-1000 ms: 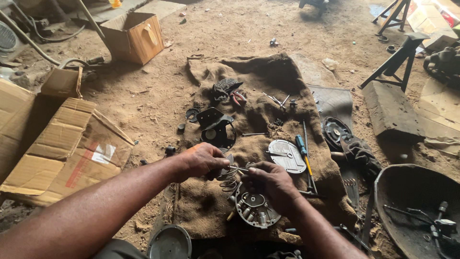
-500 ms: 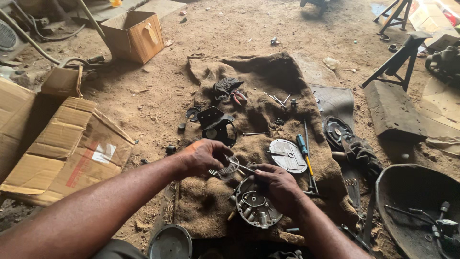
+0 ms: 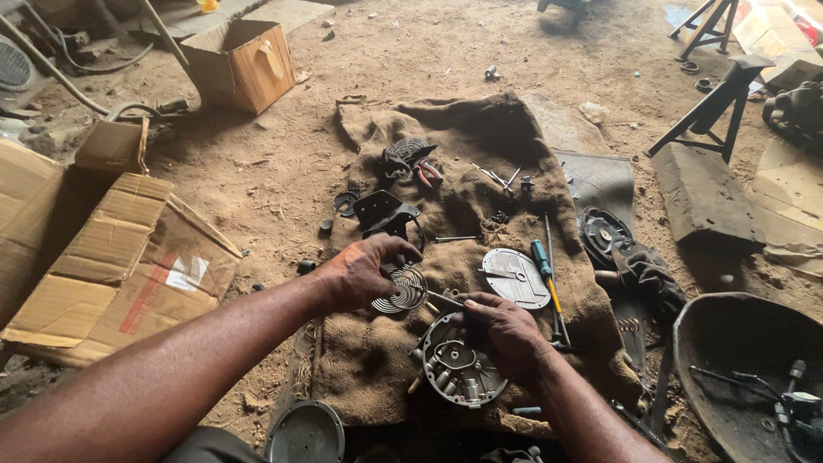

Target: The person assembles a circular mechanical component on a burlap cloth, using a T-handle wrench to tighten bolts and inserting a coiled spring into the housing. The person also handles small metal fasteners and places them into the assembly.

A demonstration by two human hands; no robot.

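Just below the middle of the frame, the left hand [image 3: 364, 273] grips a small round metal spiral disc [image 3: 399, 288], fingers curled over its upper edge and thumb beneath, so the hand is closed on it. The right hand [image 3: 506, 333] lies just to the right and lower; its fingers pinch a thin metal rod [image 3: 444, 299] that reaches to the disc, while the palm rests on the rim of a round metal housing [image 3: 459, 370] full of small fittings. All of this sits on a burlap sack [image 3: 463, 163] spread over the dirt floor.

Right of the hands, a flat round metal cover plate [image 3: 515, 277] lies on the sack, with a blue-handled screwdriver [image 3: 546, 273] just beside it and a long thin rod alongside. Higher on the sack are red-handled pliers [image 3: 428, 172], a dark bracket [image 3: 382, 211] and scattered small parts. A dark round part [image 3: 601, 233] lies at the sack's right edge beside a crumpled black rag [image 3: 647, 273].

At lower right, a large dark metal pan [image 3: 729, 343] holds a few tools, too dim to tell apart. An open cardboard box [image 3: 240, 64] stands at upper left; its inside cannot be seen. Flattened cardboard [image 3: 111, 266] covers the left side. A round metal lid [image 3: 305, 434] lies at the bottom edge, below the left forearm.
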